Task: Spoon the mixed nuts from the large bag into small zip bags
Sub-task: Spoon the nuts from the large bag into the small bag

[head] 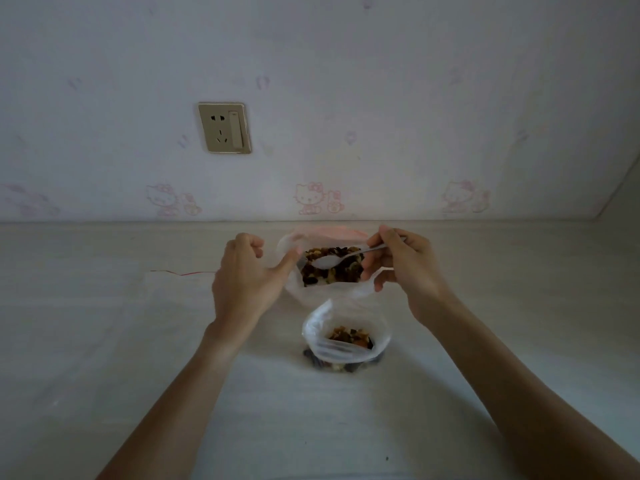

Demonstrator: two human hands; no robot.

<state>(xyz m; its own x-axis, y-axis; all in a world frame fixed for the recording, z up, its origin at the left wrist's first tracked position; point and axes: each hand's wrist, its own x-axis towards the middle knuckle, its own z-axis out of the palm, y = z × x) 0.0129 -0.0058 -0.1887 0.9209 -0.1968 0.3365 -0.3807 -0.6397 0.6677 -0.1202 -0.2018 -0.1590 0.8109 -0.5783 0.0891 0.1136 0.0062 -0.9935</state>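
A large clear bag (294, 292) of mixed nuts (332, 271) stands open near the back of the pale table (104, 341). My left hand (246, 278) holds its left rim, thumb hooked on the edge and the other fingers curled. My right hand (405, 268) pinches the handle of a metal spoon (329, 260), whose bowl hangs empty over the nuts. In front stands a small zip bag (346, 348), open at the top and partly filled with nuts.
A wall with cartoon-cat wallpaper rises right behind the table, with a power socket (224, 128) on it. A thin red thread (183, 273) lies on the table to the left of my left hand.
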